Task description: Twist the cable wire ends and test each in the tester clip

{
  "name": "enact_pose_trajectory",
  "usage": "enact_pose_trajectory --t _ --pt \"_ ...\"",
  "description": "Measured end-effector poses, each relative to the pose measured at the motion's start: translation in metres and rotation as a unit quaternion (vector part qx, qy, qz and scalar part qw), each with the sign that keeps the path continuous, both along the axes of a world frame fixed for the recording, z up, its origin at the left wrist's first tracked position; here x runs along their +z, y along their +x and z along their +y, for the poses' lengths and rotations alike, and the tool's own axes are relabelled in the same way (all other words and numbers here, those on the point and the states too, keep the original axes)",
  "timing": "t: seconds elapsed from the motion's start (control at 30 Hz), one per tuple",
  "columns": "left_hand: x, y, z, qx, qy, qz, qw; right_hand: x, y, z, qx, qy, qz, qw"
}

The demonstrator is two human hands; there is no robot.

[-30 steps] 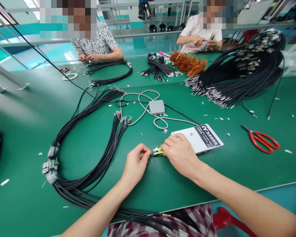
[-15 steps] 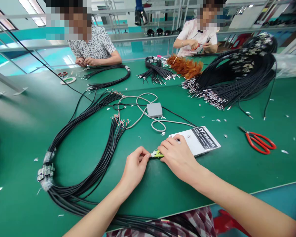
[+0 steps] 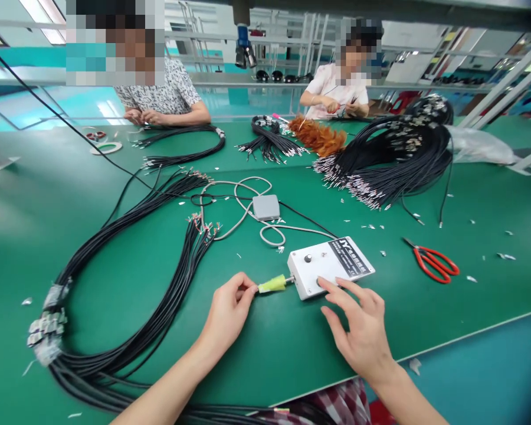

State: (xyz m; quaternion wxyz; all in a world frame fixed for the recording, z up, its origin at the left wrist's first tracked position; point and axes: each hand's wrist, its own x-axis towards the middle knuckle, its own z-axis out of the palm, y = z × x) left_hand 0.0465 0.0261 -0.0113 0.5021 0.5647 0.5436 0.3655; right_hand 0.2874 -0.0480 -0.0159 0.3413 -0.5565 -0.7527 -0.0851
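Note:
My left hand (image 3: 228, 310) pinches the end of a yellow-green sleeve (image 3: 272, 285) that sits on a short metal pin at the left side of a white control box (image 3: 330, 266). My right hand (image 3: 360, 330) lies open on the green table (image 3: 469, 295) just in front of the box, fingers spread, fingertips near its front edge. The box has a small knob and a black label on top. A long looped bundle of black cables (image 3: 128, 260) lies to the left of my left hand.
A grey pedal box (image 3: 266, 207) with grey cord lies behind the control box. Red-handled scissors (image 3: 433, 262) rest at the right. A big heap of black cables (image 3: 393, 159) and a brown feather duster (image 3: 317, 136) lie farther back. Two people work at the far side.
My right hand has come off the yellow-green sleeve and drawn back to the table in front of the box, uncovering it. My left hand stays pinched on the sleeve. The view shifted.

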Motion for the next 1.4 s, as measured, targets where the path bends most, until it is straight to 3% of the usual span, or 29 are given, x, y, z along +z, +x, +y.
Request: enact_pose_trajectory --t 0.17,0.27,0.37,0.5,0.57,0.63,0.73,0.87,0.9,0.97,1.03,1.1,1.17,1.3,1.4 --pt "-0.001 -0.012 -0.003 0.026 0.012 0.004 1.0 -0.007 0.003 0.009 -0.013 0.036 -0.012 0.999" --pt "0.008 -0.03 0.002 0.059 0.027 -0.004 0.998 -0.01 0.001 0.004 -0.006 0.037 0.029 0.999" --pt "0.03 -0.065 0.024 0.141 0.082 0.0 0.987 -0.014 -0.008 -0.007 0.023 0.04 0.084 0.995" --pt "0.057 -0.126 0.07 0.298 0.155 0.028 0.942 -0.024 -0.018 -0.021 0.113 0.006 0.128 0.985" --pt "0.059 -0.147 0.088 0.335 0.159 0.051 0.927 -0.028 -0.02 -0.023 0.131 0.002 0.134 0.982" --pt "0.051 -0.153 0.095 0.336 0.157 0.09 0.924 -0.031 -0.02 -0.022 0.119 -0.001 0.142 0.983" --pt "0.033 -0.142 0.086 0.285 0.164 0.161 0.93 -0.033 -0.019 -0.02 0.093 -0.014 0.146 0.985" --pt "0.023 -0.11 0.034 0.177 0.205 0.242 0.932 -0.033 -0.019 -0.021 0.102 -0.027 0.135 0.985" --pt "0.023 -0.101 0.015 0.103 0.221 0.282 0.928 -0.032 -0.02 -0.022 0.105 -0.035 0.136 0.985" --pt "0.021 -0.084 -0.024 -0.126 0.213 0.317 0.916 -0.031 -0.021 -0.023 0.107 -0.055 0.143 0.982" --pt "0.021 -0.067 -0.057 -0.333 0.156 0.332 0.869 -0.029 -0.022 -0.023 0.109 -0.069 0.153 0.98" --pt "0.027 -0.056 -0.077 -0.436 0.09 0.364 0.818 -0.029 -0.022 -0.023 0.111 -0.079 0.163 0.977" --pt "0.038 -0.051 -0.081 -0.456 0.022 0.363 0.812 -0.029 -0.022 -0.022 0.113 -0.088 0.174 0.974" --pt "0.058 -0.055 -0.071 -0.387 -0.083 0.289 0.872 -0.026 -0.023 -0.024 0.117 -0.114 0.213 0.963" --pt "0.056 -0.053 -0.068 -0.326 -0.09 0.245 0.909 -0.016 -0.033 -0.029 0.107 -0.194 0.289 0.931"
